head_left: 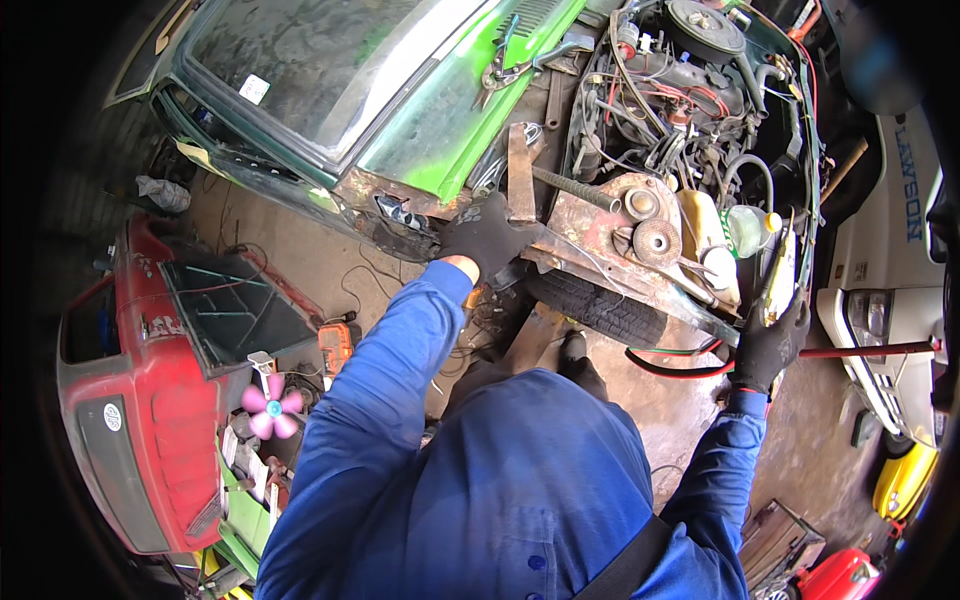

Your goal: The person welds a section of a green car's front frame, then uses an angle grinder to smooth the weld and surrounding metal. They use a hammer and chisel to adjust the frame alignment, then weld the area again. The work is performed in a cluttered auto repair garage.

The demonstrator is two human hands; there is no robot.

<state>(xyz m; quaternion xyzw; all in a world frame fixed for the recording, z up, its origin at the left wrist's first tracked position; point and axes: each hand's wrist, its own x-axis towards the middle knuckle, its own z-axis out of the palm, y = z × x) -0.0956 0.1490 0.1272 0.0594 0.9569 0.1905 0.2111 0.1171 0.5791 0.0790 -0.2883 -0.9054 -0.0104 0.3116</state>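
The dark-gloved left hand [487, 240] is held at the left end of a worn, rusty metal panel [590, 225], just beside a brown metal strip [521, 180], while the right hand [775, 347], likewise gloved, is placed by the panel's other end, its exact grip being hard to make out. Below the panel a black tyre [605, 308] is seen, and beyond it an engine topped by a round air cleaner [705, 28] is exposed. Snips [502, 75] are laid on a partly green-painted fender [425, 150], and a pink-bladed fan [272, 408] is seen beside a red vehicle shell [175, 400].
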